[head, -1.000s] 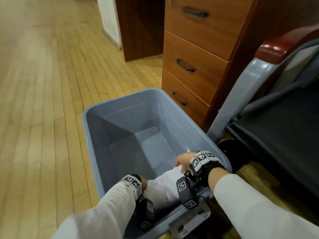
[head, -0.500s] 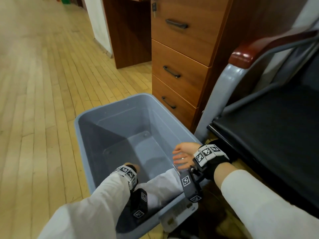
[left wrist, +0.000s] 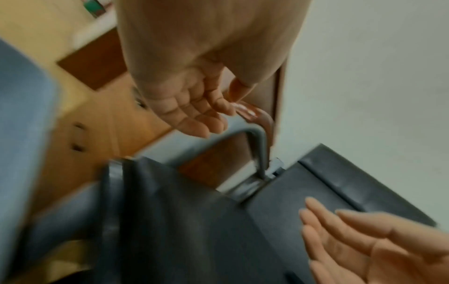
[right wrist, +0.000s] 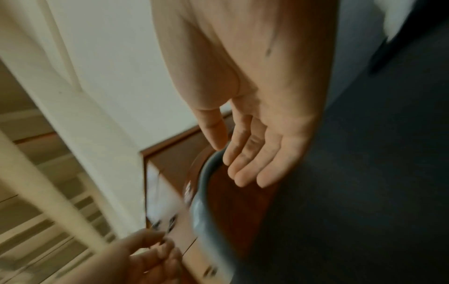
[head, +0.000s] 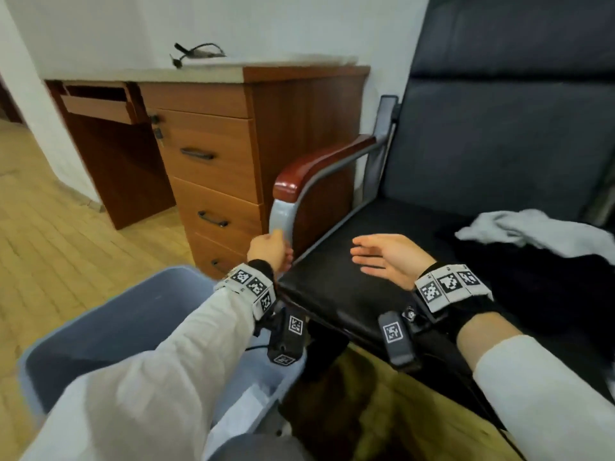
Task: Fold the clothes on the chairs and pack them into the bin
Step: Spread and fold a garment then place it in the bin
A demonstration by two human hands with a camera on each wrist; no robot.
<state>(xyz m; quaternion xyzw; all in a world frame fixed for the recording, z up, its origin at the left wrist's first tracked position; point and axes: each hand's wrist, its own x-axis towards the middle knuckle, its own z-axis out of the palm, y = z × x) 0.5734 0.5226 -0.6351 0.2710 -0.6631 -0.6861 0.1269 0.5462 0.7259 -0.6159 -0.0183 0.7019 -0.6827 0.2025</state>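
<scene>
The blue-grey bin (head: 126, 324) stands on the floor at lower left, with a folded white garment (head: 248, 412) lying inside near its right wall. On the black chair seat (head: 346, 294), at the right, a crumpled light grey garment (head: 532, 229) rests on a black garment (head: 539, 281). My left hand (head: 270, 247) hovers beside the chair's grey front post, fingers loosely curled and empty, which the left wrist view confirms for that left hand (left wrist: 194, 113). My right hand (head: 386, 256) is over the seat, palm open and holding nothing; the right wrist view shows this right hand (right wrist: 252, 153) with straight fingers.
A wooden desk with drawers (head: 213, 181) stands close behind the bin and left of the chair. The chair's red-brown armrest (head: 319, 168) sits between my hands and the desk. A dark cable (head: 196, 52) lies on the desk top. Wood floor (head: 66, 247) spreads to the left.
Both hands have come up out of the bin, leaving the white garment inside. They now hover at the chair, and my view has swung up and right toward the seat.
</scene>
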